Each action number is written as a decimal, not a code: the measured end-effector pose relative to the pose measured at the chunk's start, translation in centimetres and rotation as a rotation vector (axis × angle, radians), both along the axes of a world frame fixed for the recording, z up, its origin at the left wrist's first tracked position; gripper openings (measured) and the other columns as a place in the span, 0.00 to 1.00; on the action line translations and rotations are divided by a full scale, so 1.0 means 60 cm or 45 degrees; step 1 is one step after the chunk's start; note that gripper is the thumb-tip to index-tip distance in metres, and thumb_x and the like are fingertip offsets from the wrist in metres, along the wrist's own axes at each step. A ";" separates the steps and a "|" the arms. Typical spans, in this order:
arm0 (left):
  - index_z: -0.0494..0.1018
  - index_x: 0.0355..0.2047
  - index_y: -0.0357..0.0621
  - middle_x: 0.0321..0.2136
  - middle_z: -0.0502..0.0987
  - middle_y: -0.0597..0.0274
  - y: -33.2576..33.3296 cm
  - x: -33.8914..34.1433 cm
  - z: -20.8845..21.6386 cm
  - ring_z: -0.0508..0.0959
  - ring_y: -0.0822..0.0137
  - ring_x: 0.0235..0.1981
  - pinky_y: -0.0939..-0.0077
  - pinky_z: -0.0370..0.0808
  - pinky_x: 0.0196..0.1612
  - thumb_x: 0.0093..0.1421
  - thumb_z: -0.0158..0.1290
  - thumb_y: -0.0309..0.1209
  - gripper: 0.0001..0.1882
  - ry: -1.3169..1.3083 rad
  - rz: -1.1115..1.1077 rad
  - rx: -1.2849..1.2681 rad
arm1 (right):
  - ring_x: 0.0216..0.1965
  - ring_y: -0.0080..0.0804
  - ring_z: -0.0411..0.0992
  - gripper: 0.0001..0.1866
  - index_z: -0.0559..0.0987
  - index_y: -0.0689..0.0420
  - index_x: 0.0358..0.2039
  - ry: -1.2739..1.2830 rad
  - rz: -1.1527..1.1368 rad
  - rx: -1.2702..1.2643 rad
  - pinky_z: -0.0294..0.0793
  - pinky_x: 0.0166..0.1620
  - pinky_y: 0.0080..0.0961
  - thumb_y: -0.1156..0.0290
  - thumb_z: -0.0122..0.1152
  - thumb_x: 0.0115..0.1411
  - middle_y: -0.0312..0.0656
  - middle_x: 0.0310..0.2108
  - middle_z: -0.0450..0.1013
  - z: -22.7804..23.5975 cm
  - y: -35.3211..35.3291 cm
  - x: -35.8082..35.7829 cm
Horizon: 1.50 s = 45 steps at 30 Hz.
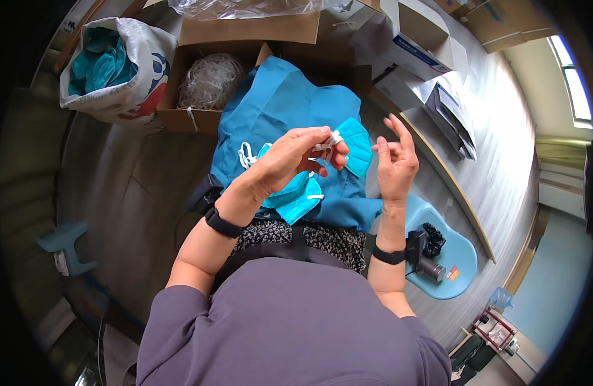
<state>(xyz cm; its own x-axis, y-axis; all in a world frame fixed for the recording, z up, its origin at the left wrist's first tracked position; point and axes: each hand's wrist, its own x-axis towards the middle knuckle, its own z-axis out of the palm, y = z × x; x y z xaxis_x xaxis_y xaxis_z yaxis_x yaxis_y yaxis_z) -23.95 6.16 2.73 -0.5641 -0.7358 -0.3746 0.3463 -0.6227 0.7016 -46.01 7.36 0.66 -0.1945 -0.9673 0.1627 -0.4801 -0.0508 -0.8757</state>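
Note:
My left hand [303,149] is pinched on the white straps at the near edge of a teal face mask [355,147]. The mask hangs out to the right of my fingertips, above a blue cloth [280,96] spread over my lap. To its right, my right hand [397,161] is raised with fingers and thumb apart, and I see nothing in it. Below my left hand, more teal face masks [295,198] lie on the cloth, partly hidden by that hand. A few white straps [247,156] show left of my wrist.
Beyond the cloth, an open cardboard box [192,119] contains a tangle of white straps [209,80]. A white sack [119,110] of teal masks stands at the far left. On the right are a blue plastic stool [460,257] with a dark bottle-like object, and white boxes [419,38].

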 end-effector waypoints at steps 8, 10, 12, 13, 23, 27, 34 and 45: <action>0.75 0.34 0.42 0.29 0.78 0.65 0.008 0.004 0.000 0.77 0.75 0.32 0.82 0.73 0.31 0.69 0.49 0.42 0.16 -0.138 -0.182 -0.227 | 0.28 0.15 0.70 0.12 0.80 0.62 0.39 -0.546 0.665 0.281 0.70 0.31 0.13 0.66 0.63 0.64 0.31 0.27 0.74 0.009 0.004 0.033; 0.75 0.32 0.43 0.28 0.78 0.66 0.013 0.007 -0.001 0.76 0.76 0.32 0.82 0.72 0.30 0.69 0.50 0.41 0.15 -0.211 -0.177 -0.237 | 0.25 0.11 0.65 0.10 0.78 0.61 0.30 -0.577 0.640 0.311 0.64 0.28 0.11 0.68 0.68 0.60 0.28 0.24 0.71 0.007 0.007 0.022; 0.74 0.32 0.43 0.27 0.77 0.67 0.021 0.002 -0.005 0.76 0.77 0.31 0.83 0.71 0.29 0.70 0.48 0.42 0.16 -0.235 -0.207 -0.297 | 0.24 0.10 0.62 0.09 0.78 0.59 0.29 -0.632 0.669 0.374 0.60 0.26 0.10 0.70 0.70 0.58 0.26 0.23 0.69 -0.002 0.010 0.015; 0.74 0.32 0.44 0.27 0.77 0.67 0.025 -0.005 -0.010 0.76 0.77 0.30 0.83 0.70 0.29 0.70 0.47 0.42 0.16 -0.218 -0.191 -0.271 | 0.22 0.09 0.57 0.10 0.76 0.57 0.26 -0.628 0.555 0.305 0.54 0.25 0.10 0.74 0.72 0.55 0.24 0.20 0.65 0.002 0.012 0.026; 0.69 0.28 0.45 0.21 0.71 0.67 0.094 -0.082 -0.039 0.71 0.76 0.21 0.83 0.66 0.23 0.71 0.43 0.40 0.16 -0.075 -0.043 0.249 | 0.21 0.12 0.56 0.18 0.70 0.55 0.19 -0.575 -0.291 -0.115 0.54 0.26 0.12 0.73 0.77 0.50 0.25 0.18 0.64 -0.080 -0.015 -0.057; 0.69 0.28 0.45 0.21 0.70 0.67 0.116 -0.042 -0.027 0.71 0.76 0.21 0.83 0.65 0.21 0.71 0.43 0.39 0.16 -0.095 -0.046 0.339 | 0.24 0.14 0.59 0.18 0.71 0.55 0.19 -0.576 -0.312 -0.162 0.58 0.29 0.13 0.75 0.77 0.49 0.26 0.18 0.64 -0.094 -0.029 -0.072; 0.65 0.25 0.46 0.20 0.67 0.68 0.168 0.024 0.000 0.66 0.77 0.20 0.83 0.60 0.20 0.72 0.42 0.40 0.18 -0.115 -0.122 0.318 | 0.14 0.14 0.57 0.18 0.70 0.55 0.19 -0.604 -0.434 -0.162 0.53 0.19 0.13 0.76 0.76 0.50 0.27 0.15 0.64 -0.104 -0.056 -0.097; 0.63 0.25 0.46 0.19 0.65 0.68 0.180 0.062 0.008 0.62 0.78 0.18 0.85 0.55 0.18 0.70 0.38 0.34 0.15 0.037 -0.130 0.513 | 0.18 0.14 0.61 0.13 0.74 0.56 0.21 -0.572 -0.388 -0.087 0.59 0.22 0.13 0.72 0.72 0.55 0.30 0.18 0.68 -0.079 -0.059 -0.123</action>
